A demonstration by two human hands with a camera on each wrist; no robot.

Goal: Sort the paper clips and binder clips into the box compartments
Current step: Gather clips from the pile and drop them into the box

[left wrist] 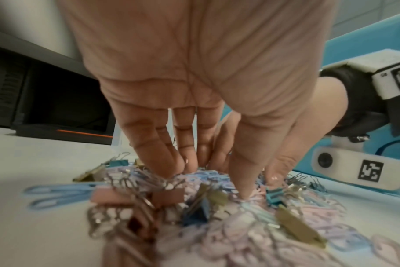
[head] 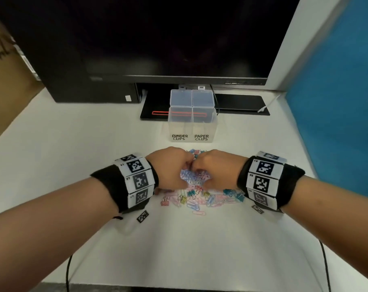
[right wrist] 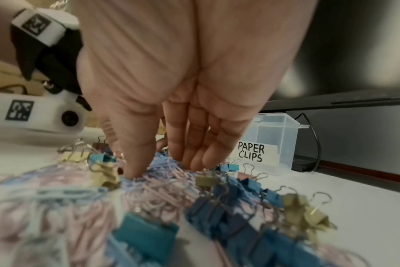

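Observation:
A heap of pastel paper clips and coloured binder clips [head: 200,197] lies on the white desk in front of the clear two-part box [head: 192,123], whose lid is up. Its left compartment [head: 180,137] is labelled BINDER CLIPS and its right one [head: 201,137] PAPER CLIPS; the box [right wrist: 272,140] shows behind my right fingers. My left hand [head: 179,165] and right hand [head: 212,167] meet knuckle to knuckle over the heap. In the left wrist view my left hand [left wrist: 208,180] digs thumb and fingers around a clump of paper clips. My right hand [right wrist: 164,168] pinches the same blue-pink clump from the other side.
A dark monitor [head: 157,39] stands behind the box on a black base [head: 242,104]. A blue partition [head: 336,102] closes the right side and a cardboard box [head: 6,81] stands at the left. Black cables [head: 68,270] hang over the desk's near edge.

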